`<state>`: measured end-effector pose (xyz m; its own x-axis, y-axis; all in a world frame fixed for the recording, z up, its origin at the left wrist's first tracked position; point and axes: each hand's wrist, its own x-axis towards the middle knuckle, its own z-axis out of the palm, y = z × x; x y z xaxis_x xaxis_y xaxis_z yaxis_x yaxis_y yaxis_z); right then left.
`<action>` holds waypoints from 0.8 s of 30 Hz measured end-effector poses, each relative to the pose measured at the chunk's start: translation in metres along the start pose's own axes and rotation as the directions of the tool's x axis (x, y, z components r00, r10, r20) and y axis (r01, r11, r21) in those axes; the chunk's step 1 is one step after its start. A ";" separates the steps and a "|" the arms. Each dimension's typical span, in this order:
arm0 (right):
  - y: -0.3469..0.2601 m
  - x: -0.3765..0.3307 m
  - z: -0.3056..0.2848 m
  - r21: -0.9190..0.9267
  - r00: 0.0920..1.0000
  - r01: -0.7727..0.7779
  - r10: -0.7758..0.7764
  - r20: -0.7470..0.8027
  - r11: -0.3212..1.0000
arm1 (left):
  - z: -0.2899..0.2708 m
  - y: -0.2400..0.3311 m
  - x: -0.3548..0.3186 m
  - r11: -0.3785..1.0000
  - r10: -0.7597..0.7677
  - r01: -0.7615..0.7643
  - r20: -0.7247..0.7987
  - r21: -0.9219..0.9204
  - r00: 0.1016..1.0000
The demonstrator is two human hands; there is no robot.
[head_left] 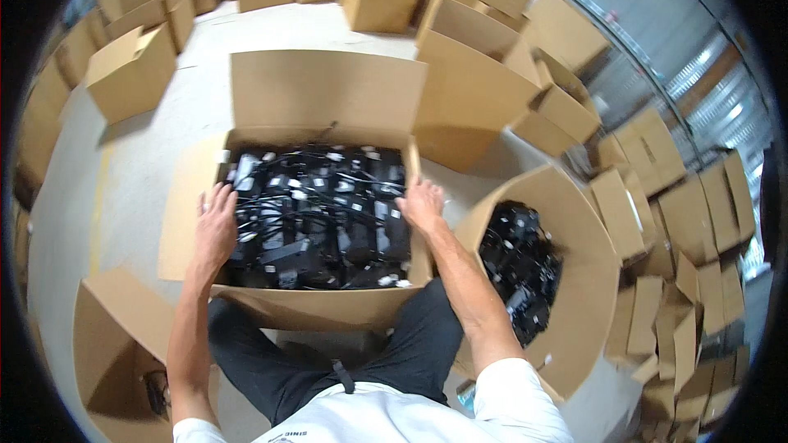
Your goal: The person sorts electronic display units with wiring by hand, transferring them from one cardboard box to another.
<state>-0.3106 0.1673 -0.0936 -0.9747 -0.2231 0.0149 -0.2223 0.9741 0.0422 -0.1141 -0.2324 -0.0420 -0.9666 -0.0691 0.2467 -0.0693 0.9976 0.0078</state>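
In front of me stands an open cardboard box, its far flap raised. Packed rows of black power adapters fill it, with black cables and pale plugs lying across the top. My left hand is closed on the box's left wall, its fingertips over the rim. On the opposite wall, my right hand grips the rim with curled fingers. Just how the thumbs sit is blurred. Both hands touch the box's edges beside the adapters.
A second open carton with jumbled black adapters stands close at my right. At lower left is another open box with a dark item inside. A tall carton stands beyond; stacked boxes line the right wall.
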 end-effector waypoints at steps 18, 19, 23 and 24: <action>0.079 -0.308 -0.068 0.156 0.897 -0.192 0.238 -0.374 0.969 | 0.036 0.042 -0.060 0.909 0.196 -0.274 -0.258 -0.313 0.946; 0.080 -0.300 -0.068 0.187 0.912 -0.189 0.243 -0.329 0.964 | 0.034 0.047 -0.063 0.893 0.206 -0.288 -0.253 -0.347 0.945; 0.082 -0.302 -0.062 0.191 0.905 -0.199 0.255 -0.341 0.961 | 0.024 0.059 -0.073 0.875 0.289 -0.326 -0.154 -0.359 0.945; 0.080 -0.302 -0.062 0.175 0.911 -0.229 0.274 -0.307 0.958 | 0.022 0.059 -0.075 0.874 0.297 -0.331 -0.147 -0.356 0.943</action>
<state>-0.0326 0.3102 -0.0326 -0.9419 0.0521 0.3319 0.0061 0.9904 -0.1381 -0.0516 -0.1684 -0.0810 -0.8962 0.2329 0.3776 0.3471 0.8982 0.2698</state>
